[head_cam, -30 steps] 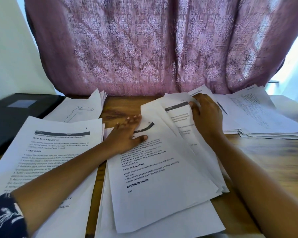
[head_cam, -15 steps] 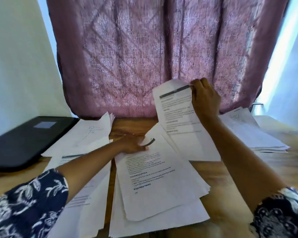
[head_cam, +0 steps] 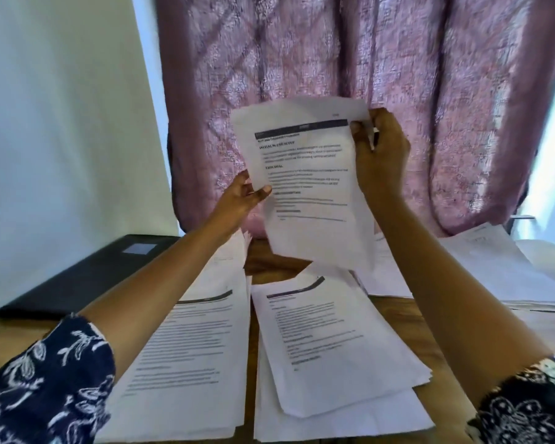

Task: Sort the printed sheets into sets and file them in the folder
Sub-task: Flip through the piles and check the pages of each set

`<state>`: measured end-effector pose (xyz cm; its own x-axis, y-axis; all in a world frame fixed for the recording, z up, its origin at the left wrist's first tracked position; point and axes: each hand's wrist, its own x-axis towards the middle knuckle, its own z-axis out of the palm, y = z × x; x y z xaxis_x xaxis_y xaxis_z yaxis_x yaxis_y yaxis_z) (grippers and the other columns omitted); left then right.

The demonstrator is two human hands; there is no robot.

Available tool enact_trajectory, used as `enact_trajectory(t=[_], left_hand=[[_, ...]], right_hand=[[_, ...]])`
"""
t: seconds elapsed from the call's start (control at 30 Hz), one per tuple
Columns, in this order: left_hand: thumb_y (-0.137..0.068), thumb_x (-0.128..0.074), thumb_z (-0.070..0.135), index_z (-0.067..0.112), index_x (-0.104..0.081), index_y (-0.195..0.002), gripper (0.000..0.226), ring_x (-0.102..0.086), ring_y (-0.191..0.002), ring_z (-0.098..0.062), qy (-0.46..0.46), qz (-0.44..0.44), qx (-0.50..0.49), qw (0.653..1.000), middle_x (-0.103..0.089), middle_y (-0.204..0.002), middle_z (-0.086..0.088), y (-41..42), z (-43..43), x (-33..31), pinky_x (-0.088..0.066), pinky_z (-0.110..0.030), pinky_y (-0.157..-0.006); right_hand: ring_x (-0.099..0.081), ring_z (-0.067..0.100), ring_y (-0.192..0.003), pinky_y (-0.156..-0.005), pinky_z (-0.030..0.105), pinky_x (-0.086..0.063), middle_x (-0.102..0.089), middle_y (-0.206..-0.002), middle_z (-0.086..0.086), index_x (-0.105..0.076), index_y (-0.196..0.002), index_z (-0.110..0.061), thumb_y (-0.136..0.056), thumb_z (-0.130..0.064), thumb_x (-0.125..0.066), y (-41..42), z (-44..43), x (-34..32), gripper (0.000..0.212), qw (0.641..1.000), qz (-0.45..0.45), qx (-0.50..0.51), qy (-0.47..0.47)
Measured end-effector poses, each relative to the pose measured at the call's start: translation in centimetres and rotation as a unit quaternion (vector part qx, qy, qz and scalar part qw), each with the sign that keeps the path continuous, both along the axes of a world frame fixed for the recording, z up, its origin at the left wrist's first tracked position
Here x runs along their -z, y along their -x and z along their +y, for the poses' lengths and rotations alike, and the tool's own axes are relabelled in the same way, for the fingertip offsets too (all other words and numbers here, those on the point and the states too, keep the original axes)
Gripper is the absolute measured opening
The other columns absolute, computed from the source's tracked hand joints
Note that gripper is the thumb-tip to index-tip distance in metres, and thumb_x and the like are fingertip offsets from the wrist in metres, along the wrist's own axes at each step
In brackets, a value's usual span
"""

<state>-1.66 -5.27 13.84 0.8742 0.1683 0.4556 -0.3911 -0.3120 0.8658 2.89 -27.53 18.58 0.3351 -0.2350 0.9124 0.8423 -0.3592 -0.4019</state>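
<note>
**Head view: one sheet held up in both hands over the sorted piles**

Head camera looks forward and down across a wooden table. Printed sheet is raised off the table, upright, text facing the camera, in front of a mauve patterned curtain. Cannot tell whether it is one page or a few.

- Left hand: pinches the sheet's left edge about halfway down, thumb on the front, fingers behind.
- Right hand: grips the top right corner, thumb on the printed face, fingers curled behind the paper.

Below the sheet, on the table:
- Middle stack, fanned loosely, dark curved header band on the top page.
- Left stack, just beside the middle one, partly under the left forearm.
- Right stack, far right, well apart from the others, its corners spread.
- Black folder, closed and flat, far left, against a white wall.

Both forearms are bare; dark floral sleeves show at the near edge.
</note>
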Motion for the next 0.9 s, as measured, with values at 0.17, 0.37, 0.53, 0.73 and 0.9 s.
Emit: enact_trajectory(t=[0.17,0.37,0.53,0.73,0.9], left_hand=[[-0.088,-0.065,0.006,-0.001,-0.063,-0.12,0.033,-0.07,-0.08,-0.003,0.062,0.001,-0.032,0.998,-0.072,-0.101,0.002,2.4,2.8,1.1,-0.056,-0.018,-0.074],[-0.087,-0.067,0.01,0.011,-0.07,-0.102,0.015,-0.072,-0.077,-0.012,0.139,0.055,-0.043,0.988,-0.075,-0.089,0.003,5.3,4.7,3.8,-0.056,-0.021,-0.063],[-0.092,-0.063,0.029,0.026,-0.061,-0.121,0.03,-0.068,-0.092,-0.005,-0.043,0.184,-0.015,0.982,-0.071,-0.106,0.009,8.9,5.7,7.1,-0.054,-0.024,-0.084],[-0.07,-0.049,0.081,0.055,-0.028,-0.139,0.076,-0.025,-0.131,0.009,-0.41,0.227,0.048,0.882,-0.026,-0.149,0.029,17.3,7.9,12.9,-0.022,-0.022,-0.111],[-0.069,-0.044,0.088,0.055,-0.005,-0.143,0.089,0.007,-0.139,0.015,-0.577,0.145,0.077,0.8,0.003,-0.152,0.033,20.9,8.4,16.3,0.008,-0.012,-0.112]], right_hand=[[-0.058,-0.007,-0.072,-0.065,0.012,-0.048,-0.064,-0.089,-0.008,-0.058,-0.104,-0.012,-0.094,-0.019,-0.058,0.2,1.6,1.3,0.013,0.972,0.161,-0.165,-0.047],[-0.067,0.023,-0.096,-0.09,0.052,-0.052,-0.068,-0.114,0.006,-0.058,-0.115,-0.016,-0.088,-0.014,-0.066,0.5,2.6,7.5,0.028,0.862,0.411,-0.296,-0.003],[-0.061,0.012,-0.085,-0.071,0.017,-0.053,-0.061,-0.107,-0.001,-0.058,-0.124,-0.009,-0.092,-0.005,-0.059,1.2,2.8,11.4,0.033,0.861,0.433,-0.268,-0.012],[-0.061,0.028,-0.101,-0.084,0.031,-0.046,-0.061,-0.106,0.007,-0.059,-0.121,-0.003,-0.09,-0.005,-0.062,0.2,1.2,14.6,0.032,0.841,0.495,-0.215,0.035],[-0.063,0.026,-0.083,-0.091,0.04,-0.047,-0.062,-0.113,0.016,-0.06,-0.118,0.0,-0.086,0.002,-0.062,0.3,0.6,15.9,0.033,0.809,0.539,-0.231,0.034]])
